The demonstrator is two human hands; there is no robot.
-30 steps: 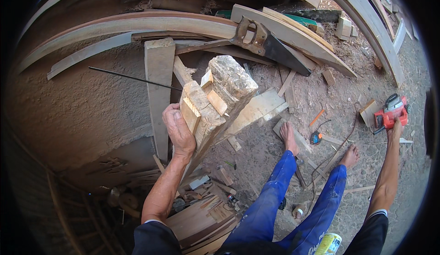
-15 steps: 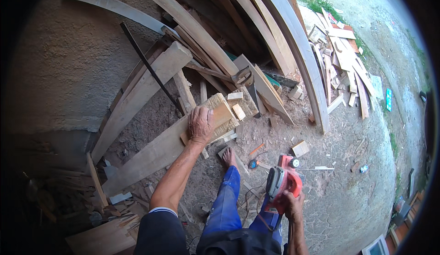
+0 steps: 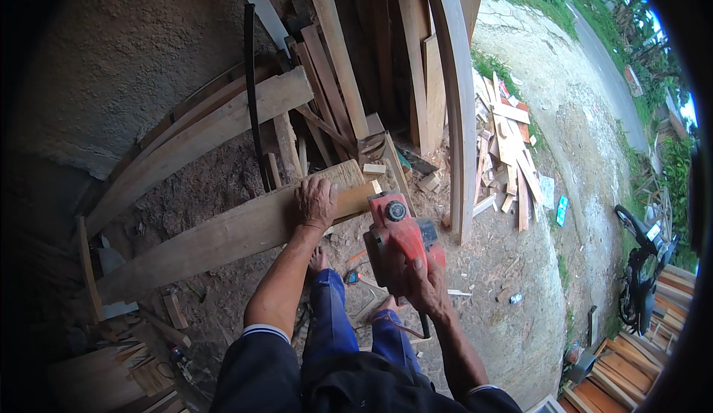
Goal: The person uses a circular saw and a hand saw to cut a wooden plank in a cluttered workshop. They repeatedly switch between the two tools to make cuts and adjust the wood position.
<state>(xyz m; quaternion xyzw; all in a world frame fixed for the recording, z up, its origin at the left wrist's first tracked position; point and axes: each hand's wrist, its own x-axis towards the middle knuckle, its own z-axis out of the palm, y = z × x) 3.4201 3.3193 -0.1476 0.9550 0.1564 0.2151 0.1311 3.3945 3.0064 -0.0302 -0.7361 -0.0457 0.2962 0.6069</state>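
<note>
My left hand (image 3: pixel 317 203) is closed over a short wooden piece (image 3: pixel 353 200), pressing it against the upper side of a long, thick plank (image 3: pixel 200 238). That piece's far end sticks out to the right of my fingers. In my right hand (image 3: pixel 425 285) is a red electric hand planer (image 3: pixel 397 238), gripped by its rear handle with the black front knob facing up. The planer is raised close to the wooden piece's right end; whether they touch is hidden. A small wood offcut (image 3: pixel 374 168) sits near the plank's end.
Tall boards (image 3: pixel 453 101) lean against the wall ahead. A black bar (image 3: pixel 252 93) stands behind the plank. Scrap wood (image 3: pixel 512 145) is heaped at the right, and a tape measure (image 3: pixel 352 276) lies near my feet. A motorcycle (image 3: pixel 642 268) is parked farther right.
My right hand has raised the planer from beside my leg, up and left to the wooden piece's end. My left hand still holds the piece. The view has shifted toward the right.
</note>
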